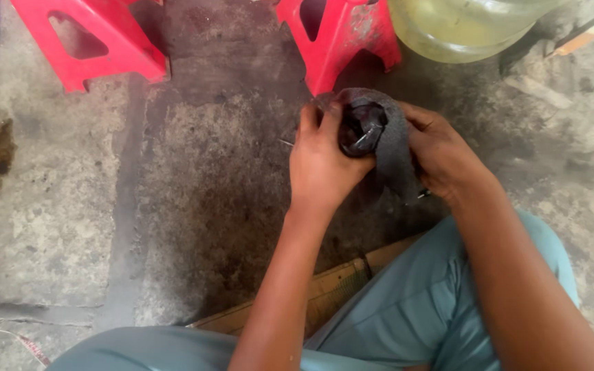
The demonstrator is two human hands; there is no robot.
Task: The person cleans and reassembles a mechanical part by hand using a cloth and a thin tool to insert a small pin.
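1. Dark grey, oil-stained cloth rag [392, 141] is held up between both hands above the stained concrete floor [214, 178], right of the scene's middle and toward the far side.
2. A small dark, glossy metal part [361, 128] is seen nested in the rag's folds, just between the two hands; its exact shape cannot be told.
3. The left hand [321, 165] is curled closed, with its fingers and thumb pressed against the near-left side of the rag and the dark part.
4. The right hand [441, 154] is wrapped around the rag's right side, fingers mostly hidden beneath the cloth, so the grip is seen as closed on the fabric.
5. Two red plastic stools [342, 38] are stood on the far side of the floor, one just beyond the hands and the other [97, 41] well to the left.
6. A large translucent yellowish plastic jug [462, 27] is placed at the far right, beside the nearer stool.
7. A flat piece of brown cardboard [338, 285] is laid on the near floor under the person's light blue-green trousers [414, 302].
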